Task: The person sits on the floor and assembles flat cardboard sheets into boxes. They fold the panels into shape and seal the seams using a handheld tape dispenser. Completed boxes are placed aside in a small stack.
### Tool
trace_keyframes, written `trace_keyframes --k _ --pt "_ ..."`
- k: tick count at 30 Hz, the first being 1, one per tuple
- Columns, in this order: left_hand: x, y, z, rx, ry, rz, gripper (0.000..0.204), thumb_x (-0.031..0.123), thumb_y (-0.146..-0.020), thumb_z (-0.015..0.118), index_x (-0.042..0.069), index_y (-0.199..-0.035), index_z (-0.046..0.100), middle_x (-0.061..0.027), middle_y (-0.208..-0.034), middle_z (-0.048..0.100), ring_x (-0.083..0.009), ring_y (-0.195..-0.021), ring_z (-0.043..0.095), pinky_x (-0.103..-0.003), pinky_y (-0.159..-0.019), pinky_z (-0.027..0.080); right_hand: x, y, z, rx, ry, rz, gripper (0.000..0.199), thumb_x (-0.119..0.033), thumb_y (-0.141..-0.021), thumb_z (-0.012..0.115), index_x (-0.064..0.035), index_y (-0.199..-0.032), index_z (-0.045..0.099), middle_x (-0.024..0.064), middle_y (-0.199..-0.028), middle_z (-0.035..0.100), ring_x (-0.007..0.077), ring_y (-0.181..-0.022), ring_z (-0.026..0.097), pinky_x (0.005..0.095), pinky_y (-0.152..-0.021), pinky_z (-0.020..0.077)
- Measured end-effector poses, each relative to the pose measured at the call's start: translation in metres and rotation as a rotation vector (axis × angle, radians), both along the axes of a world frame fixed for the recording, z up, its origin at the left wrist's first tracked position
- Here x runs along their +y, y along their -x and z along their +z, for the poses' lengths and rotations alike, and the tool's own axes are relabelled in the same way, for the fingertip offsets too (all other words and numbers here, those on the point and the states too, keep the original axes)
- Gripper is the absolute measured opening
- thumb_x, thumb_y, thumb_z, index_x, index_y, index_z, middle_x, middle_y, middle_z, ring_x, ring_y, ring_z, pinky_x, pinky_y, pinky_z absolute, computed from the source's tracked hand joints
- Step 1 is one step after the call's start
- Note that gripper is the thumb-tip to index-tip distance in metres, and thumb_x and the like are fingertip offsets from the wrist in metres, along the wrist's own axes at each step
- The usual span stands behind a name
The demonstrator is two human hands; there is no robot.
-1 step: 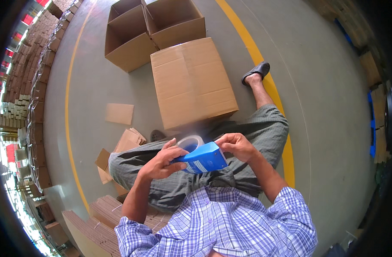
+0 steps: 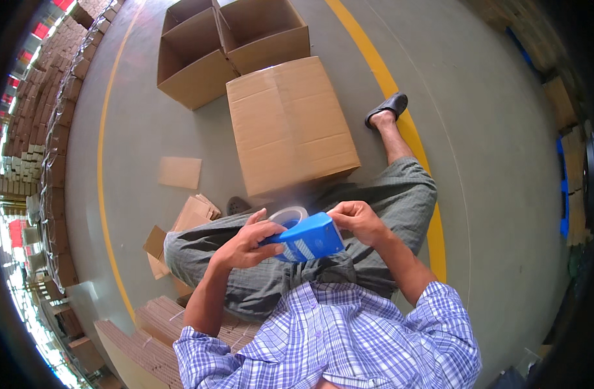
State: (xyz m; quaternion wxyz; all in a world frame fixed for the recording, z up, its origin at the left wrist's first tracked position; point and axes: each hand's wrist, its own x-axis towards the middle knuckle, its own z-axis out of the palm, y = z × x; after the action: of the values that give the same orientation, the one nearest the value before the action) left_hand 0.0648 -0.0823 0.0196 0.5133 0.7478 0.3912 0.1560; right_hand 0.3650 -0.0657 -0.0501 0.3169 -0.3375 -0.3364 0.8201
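The left hand has its fingers wrapped around the left end of a blue tape dispenser, held above the person's lap. A pale tape roll sits at its far side. The right hand has its fingers bent together at the dispenser's right end (whether they pinch tape there, I cannot tell). Beyond, a closed carton stands on the grey floor, just beside open cartons.
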Motion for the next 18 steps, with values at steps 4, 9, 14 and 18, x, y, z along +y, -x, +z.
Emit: trace_keyframes --k 4,9,14,18 --pt "0.017 -0.003 -0.018 0.210 -0.054 -0.002 0.039 0.044 -0.083 0.070 0.007 -0.094 0.065 -0.0102 -0.074 0.060 -0.0286 -0.082 0.062 -0.054 -0.111 0.022 0.012 -0.003 -0.022 -0.279 -0.047 -0.059 0.021 -0.019 -0.092 0.067 0.0000 -0.100 0.069 0.0049 -0.087 0.070 0.0100 -0.075 0.064 0.0256 -0.069 0.0542" --pt "0.042 0.051 -0.009 0.430 -0.001 0.172 0.046 0.049 -0.077 0.073 0.004 -0.084 0.066 -0.0135 -0.069 0.060 -0.0299 -0.087 0.057 -0.045 -0.094 0.040 0.060 -0.089 -0.035 -0.418 0.012 -0.303 0.019 -0.020 -0.092 0.067 -0.0017 -0.096 0.068 0.0033 -0.082 0.066 0.0084 -0.068 0.059 0.0233 -0.063 0.0503" --pt "0.062 0.060 -0.013 0.513 0.061 0.229 0.053 0.051 -0.076 0.072 -0.001 -0.078 0.065 -0.0129 -0.064 0.059 -0.0233 -0.072 0.056 -0.039 -0.066 0.046 0.091 -0.094 -0.070 -0.506 -0.066 -0.290 0.023 -0.025 -0.090 0.071 -0.0025 -0.090 0.067 -0.0003 -0.077 0.063 0.0050 -0.064 0.053 0.0200 -0.057 0.0449" --pt "0.069 0.042 -0.010 0.535 0.106 0.299 0.057 0.057 -0.075 0.071 0.001 -0.074 0.061 -0.0061 -0.058 0.049 -0.0122 -0.057 0.049 -0.034 -0.051 0.040 0.099 -0.086 -0.087 -0.570 0.006 -0.344 0.024 -0.030 -0.085 0.075 -0.0081 -0.083 0.067 -0.0028 -0.075 0.064 0.0040 -0.062 0.053 0.0192 -0.055 0.0432"
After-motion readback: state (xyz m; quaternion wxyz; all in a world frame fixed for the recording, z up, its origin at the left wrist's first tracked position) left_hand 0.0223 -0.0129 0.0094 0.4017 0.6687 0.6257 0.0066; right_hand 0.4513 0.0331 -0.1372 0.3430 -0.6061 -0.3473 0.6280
